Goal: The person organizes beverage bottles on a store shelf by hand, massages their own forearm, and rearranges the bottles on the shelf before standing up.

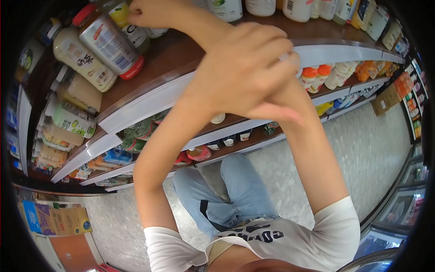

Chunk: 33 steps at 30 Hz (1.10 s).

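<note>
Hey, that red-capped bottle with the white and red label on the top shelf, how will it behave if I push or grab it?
The red-capped bottle looks round-bodied and tall, so a sideways push would probably tip it, then let it roll. Its glossy label suggests a somewhat slippery grip. It appears full, so likely heavy for its size. The cream-coloured bottle right beside it may get knocked.

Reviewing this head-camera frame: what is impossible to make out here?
- Right hand: whether it holds anything; only its back shows.
- Left hand: fingertips cut off by the top edge, beside the yellow-labelled bottle.
- White plastic bottles: tops cropped.
- Brown wooden shelf: front label hidden behind the forearms.
</note>
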Available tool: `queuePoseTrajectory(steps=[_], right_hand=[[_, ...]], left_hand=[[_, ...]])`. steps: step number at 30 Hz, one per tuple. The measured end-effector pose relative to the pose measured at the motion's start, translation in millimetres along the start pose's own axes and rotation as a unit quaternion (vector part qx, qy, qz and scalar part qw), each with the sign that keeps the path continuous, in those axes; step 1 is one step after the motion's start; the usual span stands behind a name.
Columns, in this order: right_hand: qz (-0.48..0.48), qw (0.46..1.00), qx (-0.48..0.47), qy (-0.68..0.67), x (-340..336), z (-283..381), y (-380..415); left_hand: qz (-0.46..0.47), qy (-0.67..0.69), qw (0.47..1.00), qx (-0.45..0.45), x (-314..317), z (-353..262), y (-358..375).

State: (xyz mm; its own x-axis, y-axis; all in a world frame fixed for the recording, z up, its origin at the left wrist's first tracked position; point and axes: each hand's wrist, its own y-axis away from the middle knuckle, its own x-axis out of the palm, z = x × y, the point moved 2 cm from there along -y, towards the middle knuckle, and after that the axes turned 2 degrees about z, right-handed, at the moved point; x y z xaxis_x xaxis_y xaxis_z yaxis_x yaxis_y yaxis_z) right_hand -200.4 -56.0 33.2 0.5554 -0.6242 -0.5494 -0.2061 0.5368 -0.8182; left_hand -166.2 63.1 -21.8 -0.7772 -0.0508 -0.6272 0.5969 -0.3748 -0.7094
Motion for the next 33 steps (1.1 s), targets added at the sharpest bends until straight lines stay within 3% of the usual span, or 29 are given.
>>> queuePoseTrajectory(steps=[1, 4, 7, 13, 33], right_hand=[[0.02, 0.999, 0.009, 0.026, 5, -3, -2], [0.087, 0.99, 0.034, 0.104, 22, -13, -11], [0.078, 0.995, 0.022, 0.061, 29, -13, -10], [0.126, 0.986, 0.012, 0.104, 41, -3, -14], [0.135, 0.989, -0.003, 0.064, 35, 4, -6]], left_hand=[[-0.017, 0.023, 1.0, 0.011, 12, -6, -4], [0.064, -0.011, 0.997, -0.04, 30, -16, -2], [0.073, -0.035, 0.996, -0.047, 26, -17, -1], [-0.044, -0.033, 0.998, 0.023, 25, -18, 10], [-0.102, -0.143, 0.983, 0.053, 36, -21, 15]])
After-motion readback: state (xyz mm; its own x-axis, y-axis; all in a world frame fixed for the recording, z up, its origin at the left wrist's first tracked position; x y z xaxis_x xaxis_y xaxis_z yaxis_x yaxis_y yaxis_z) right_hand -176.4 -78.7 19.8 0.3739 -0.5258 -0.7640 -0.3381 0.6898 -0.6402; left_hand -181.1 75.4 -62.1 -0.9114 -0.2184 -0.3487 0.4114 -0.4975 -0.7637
